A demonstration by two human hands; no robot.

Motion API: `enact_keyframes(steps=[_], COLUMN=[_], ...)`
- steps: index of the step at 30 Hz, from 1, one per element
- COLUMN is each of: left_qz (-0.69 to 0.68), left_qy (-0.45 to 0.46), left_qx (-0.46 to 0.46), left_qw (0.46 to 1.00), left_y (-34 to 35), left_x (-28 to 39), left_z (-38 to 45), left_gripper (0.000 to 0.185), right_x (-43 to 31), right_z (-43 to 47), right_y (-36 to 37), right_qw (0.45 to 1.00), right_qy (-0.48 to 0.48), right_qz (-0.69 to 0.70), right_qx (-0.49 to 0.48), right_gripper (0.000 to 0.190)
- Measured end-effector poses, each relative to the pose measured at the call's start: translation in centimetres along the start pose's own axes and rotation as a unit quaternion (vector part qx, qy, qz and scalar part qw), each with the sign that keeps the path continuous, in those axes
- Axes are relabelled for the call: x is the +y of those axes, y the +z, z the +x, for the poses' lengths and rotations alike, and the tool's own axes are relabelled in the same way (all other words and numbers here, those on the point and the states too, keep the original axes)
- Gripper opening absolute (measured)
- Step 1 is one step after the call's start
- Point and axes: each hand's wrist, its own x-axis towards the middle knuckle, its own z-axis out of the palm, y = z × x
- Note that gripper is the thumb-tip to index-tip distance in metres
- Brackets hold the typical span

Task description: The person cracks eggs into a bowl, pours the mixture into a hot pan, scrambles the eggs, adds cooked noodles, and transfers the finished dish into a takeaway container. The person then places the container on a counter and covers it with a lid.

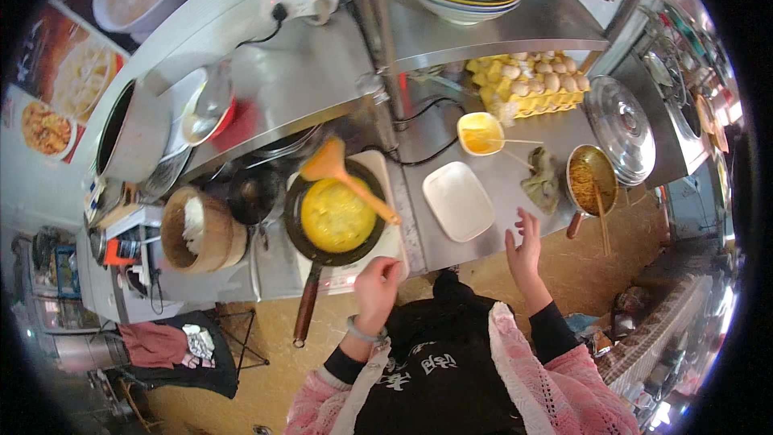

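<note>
My left hand [377, 290] is curled into a loose fist at the front edge of the white induction cooker [392, 241], and nothing shows in it. A dark frying pan [294, 217] with a brown handle sits on that cooker. Yellow egg [338, 217] forms a round layer in the pan. Across the pan's rim lies an orange spatula [326, 160], its handle towards the right. My right hand [524, 244] hovers by the counter's front edge with fingers apart, holding nothing. Nearest to it are a white rectangular dish [458, 202] and a crumpled cloth [542, 184].
A bowl of beaten egg [480, 133] with chopsticks stands behind the dish, near yellow trays of eggs [525, 84]. Right are a pan of brown food [584, 184] and a glass lid [625, 127]. A wooden rice tub [205, 232] stands left. A steel shelf [501, 30] overhangs the back.
</note>
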Motion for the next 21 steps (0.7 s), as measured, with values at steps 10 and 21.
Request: enact_keyframes(steps=[10,21], left_qz=[0.148,-0.059], left_qy=[-0.106,-0.111], left_qx=[-0.054,-0.188], left_qw=[0.982,0.974], left_y=[-15.3,-15.2], left_x=[-12.8,-17.2], left_z=[-5.9,-6.6], left_gripper=[0.069,0.047], right_x=[-8.7,-13.7], right_z=[-4.2,2.7], right_y=[12.5,23.5], right_qw=[0.959,0.854], right_qy=[-0.263,-0.260], right_qz=[-0.104,-0.444], right_qx=[-0.015,-0.076], right_gripper=[0.046,0.031])
